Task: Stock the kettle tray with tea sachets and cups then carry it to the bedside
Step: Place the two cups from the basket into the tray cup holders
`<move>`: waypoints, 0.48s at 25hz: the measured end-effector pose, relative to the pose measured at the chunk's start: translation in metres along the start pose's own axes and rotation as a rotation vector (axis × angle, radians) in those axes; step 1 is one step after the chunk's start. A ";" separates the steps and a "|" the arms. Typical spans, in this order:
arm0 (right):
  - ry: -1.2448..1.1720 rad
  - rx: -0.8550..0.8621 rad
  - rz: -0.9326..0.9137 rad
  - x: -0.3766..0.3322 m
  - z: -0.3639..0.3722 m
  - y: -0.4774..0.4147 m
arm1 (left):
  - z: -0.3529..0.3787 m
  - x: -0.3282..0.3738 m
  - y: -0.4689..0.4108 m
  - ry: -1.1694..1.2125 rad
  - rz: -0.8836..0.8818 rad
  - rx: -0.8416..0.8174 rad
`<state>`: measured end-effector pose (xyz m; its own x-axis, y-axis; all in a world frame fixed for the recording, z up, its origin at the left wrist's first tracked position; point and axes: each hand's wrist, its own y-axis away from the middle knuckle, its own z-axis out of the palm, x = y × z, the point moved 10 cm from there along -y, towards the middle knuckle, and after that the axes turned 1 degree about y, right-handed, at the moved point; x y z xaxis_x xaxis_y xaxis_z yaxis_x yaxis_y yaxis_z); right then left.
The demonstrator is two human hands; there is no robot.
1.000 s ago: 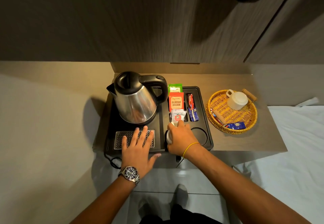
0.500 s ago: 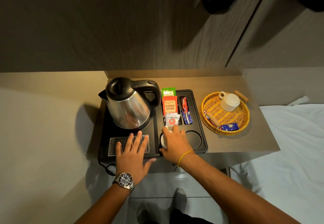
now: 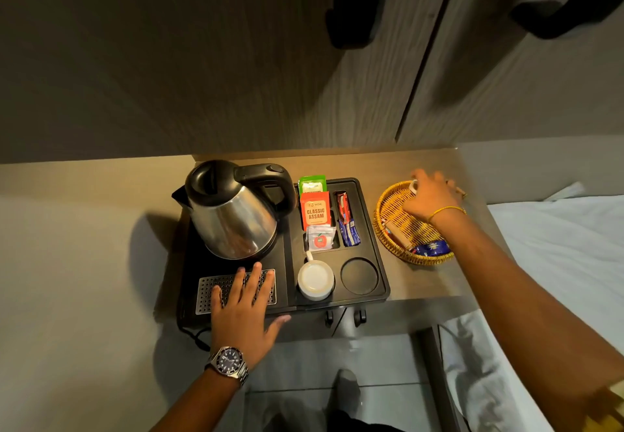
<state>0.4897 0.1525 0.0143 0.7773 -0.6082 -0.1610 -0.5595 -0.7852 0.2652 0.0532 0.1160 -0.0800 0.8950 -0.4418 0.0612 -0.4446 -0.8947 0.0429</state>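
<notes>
A black kettle tray (image 3: 369,229) on a wooden shelf holds a steel kettle (image 3: 233,215). Its slots contain tea sachets (image 3: 315,210) and sachet sticks (image 3: 347,225). A white cup (image 3: 315,279) stands upside down in the tray's left round recess. The right recess (image 3: 359,276) is bare. My left hand (image 3: 243,303) lies flat with fingers spread on the tray's drip grate. My right hand (image 3: 430,198), blurred, is in the wicker basket (image 3: 395,232), curled over a second white cup (image 3: 413,187). Only that cup's handle shows.
The basket also holds a blue sachet (image 3: 432,248) and a brown stick. Dark cabinet doors (image 3: 236,60) hang above the shelf. A white bed (image 3: 557,246) is on the right. The kettle cord (image 3: 192,337) loops below the shelf's front edge.
My right hand let go of the cup in the tray's left recess and moved right to the basket, onto the second cup. My left hand stayed on the grate.
</notes>
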 end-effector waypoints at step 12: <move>0.223 -0.014 -0.139 0.018 0.018 -0.028 | -0.005 0.001 0.001 0.003 -0.016 -0.020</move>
<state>0.5138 0.1615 -0.0128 0.8915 -0.4528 0.0164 -0.4401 -0.8569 0.2684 0.0535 0.1153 -0.0750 0.9019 -0.4272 0.0635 -0.4309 -0.9001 0.0641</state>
